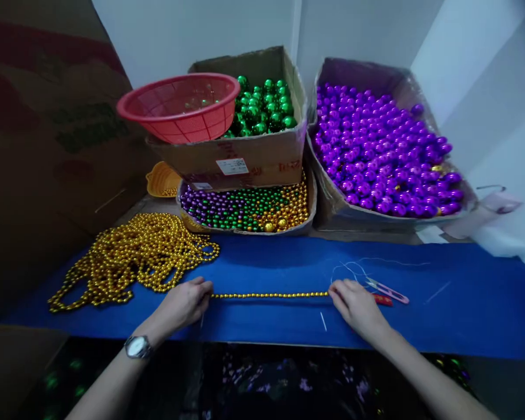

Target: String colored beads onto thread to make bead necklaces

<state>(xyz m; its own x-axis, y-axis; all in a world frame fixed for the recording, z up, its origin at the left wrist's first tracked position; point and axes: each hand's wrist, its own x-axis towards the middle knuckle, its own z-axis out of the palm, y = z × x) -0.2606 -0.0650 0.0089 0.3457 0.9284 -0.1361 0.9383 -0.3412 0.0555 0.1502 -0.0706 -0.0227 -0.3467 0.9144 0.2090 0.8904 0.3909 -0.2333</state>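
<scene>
A straight strand of small gold beads (269, 295) lies stretched across the blue tabletop (271, 262). My left hand (184, 304), with a watch on its wrist, is closed on the strand's left end. My right hand (356, 305) is closed on the right end. Thin white thread (354, 269) curls on the table just behind my right hand. A pair of red thread snips (387, 293) lies right beside that hand.
A heap of gold bead strands (135, 256) lies at the left. Behind are a tray of mixed purple, green and gold beads (249, 207), a box of green balls (265, 108) with a red basket (181, 108), and a box of purple balls (376, 151).
</scene>
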